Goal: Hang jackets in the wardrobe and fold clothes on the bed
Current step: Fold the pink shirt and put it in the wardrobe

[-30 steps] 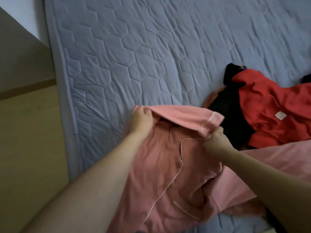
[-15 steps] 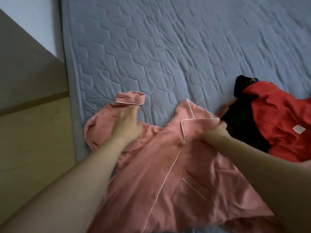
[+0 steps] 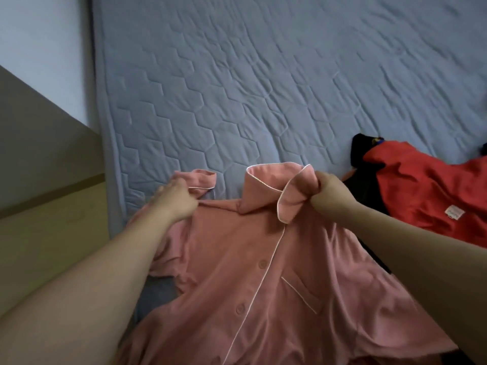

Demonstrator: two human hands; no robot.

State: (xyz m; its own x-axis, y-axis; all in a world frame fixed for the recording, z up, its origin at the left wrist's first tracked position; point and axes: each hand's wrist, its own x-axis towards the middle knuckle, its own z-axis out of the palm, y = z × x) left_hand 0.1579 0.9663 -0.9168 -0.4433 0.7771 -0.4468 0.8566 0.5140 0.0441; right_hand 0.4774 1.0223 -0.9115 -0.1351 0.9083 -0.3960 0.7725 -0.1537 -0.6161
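A pink pajama shirt with white piping, buttons and a chest pocket lies front side up on the grey-blue quilted bed. My left hand pinches the shirt at its left shoulder, next to the folded cuff of the sleeve. My right hand grips the right side of the collar and holds it bunched and raised off the bed. The shirt's lower part runs out of the frame's bottom edge.
A red garment with a small white label lies on the bed to the right, over a black garment. Left of the mattress edge are a wooden panel and a pale wall.
The shirt went from bunched between both hands to spread out flat on the bed. My right hand has lifted the collar; my left hand moved to the shoulder by the cuff.
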